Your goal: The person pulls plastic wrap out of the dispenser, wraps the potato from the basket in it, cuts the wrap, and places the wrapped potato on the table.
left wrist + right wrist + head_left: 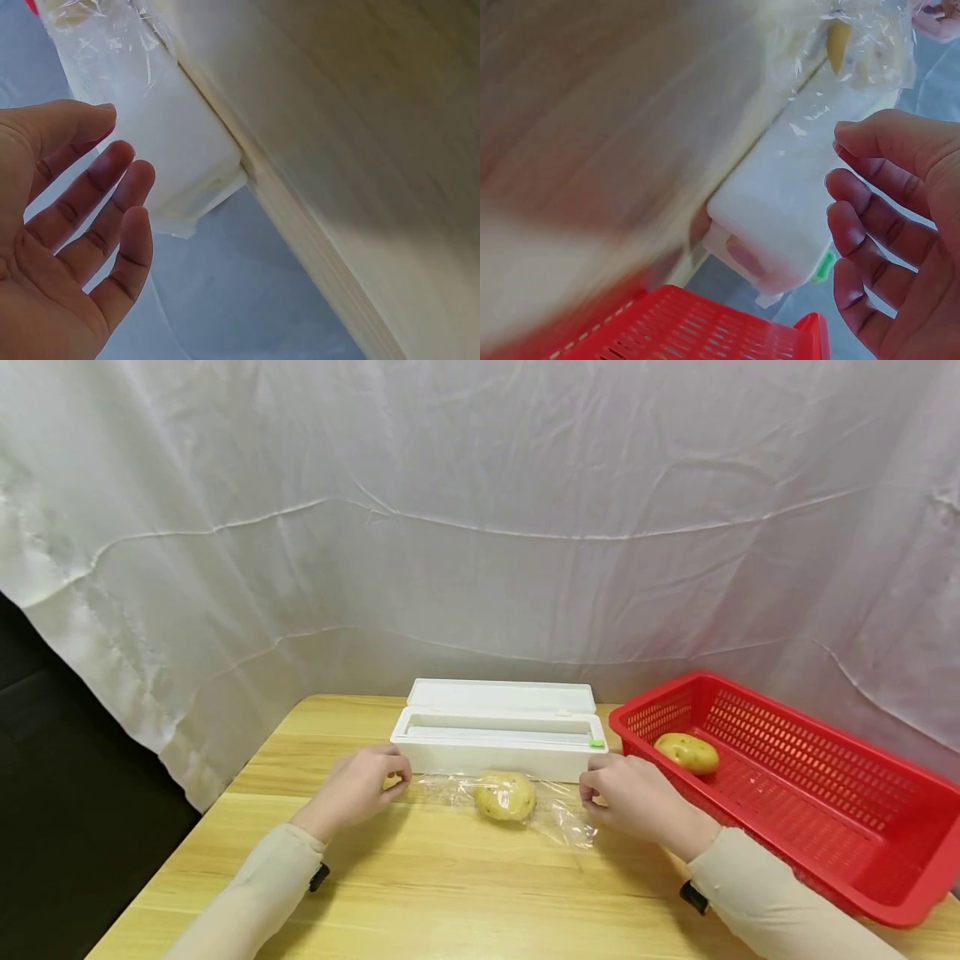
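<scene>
A potato (504,797) lies on the table beneath clear plastic wrap (564,820) that spreads out crumpled on both sides of it. Just behind stands a white cling film dispenser (495,762), its lid raised. My left hand (367,783) hovers off the wrap's left end, fingers loosely bent and holding nothing; the left wrist view shows the palm (56,300) bare. On the other side, my right hand (626,797) is beside the wrap's right end. Its fingers (870,247) are loosely bent too, with thumb and index tip close together and nothing visible between them.
A red plastic basket (825,868) stands at the right, close to my right forearm, with another potato (687,753) inside. A green slider (596,743) sits on the dispenser's right end. White cloth (480,527) hangs behind the wooden table (450,893).
</scene>
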The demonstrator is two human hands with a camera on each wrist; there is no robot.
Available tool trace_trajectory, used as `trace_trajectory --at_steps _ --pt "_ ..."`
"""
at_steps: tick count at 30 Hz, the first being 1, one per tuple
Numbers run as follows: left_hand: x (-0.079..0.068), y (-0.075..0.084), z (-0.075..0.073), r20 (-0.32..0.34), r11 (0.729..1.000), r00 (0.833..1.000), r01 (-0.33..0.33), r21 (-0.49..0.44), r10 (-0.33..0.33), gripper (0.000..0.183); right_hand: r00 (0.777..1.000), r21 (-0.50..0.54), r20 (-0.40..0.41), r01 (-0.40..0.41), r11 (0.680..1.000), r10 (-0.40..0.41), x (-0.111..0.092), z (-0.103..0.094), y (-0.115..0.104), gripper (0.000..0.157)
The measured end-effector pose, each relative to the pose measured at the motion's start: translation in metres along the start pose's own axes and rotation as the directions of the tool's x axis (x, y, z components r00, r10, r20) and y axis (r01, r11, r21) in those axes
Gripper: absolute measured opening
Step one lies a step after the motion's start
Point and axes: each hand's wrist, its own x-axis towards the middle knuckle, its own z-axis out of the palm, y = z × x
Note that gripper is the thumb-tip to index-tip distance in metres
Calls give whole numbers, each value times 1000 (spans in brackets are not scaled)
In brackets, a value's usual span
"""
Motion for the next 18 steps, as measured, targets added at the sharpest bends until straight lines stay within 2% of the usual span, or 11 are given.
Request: trace_trajectory --at_steps 10,18 --pt "1 0 7 22 999 1000 -18 26 18 18 999 -17 -20 30 999 -30 -2 9 -2 32" --pt "3 -3 10 48 1000 999 -2 27 1 21 999 13 35 -5 1000 5 1 7 2 26"
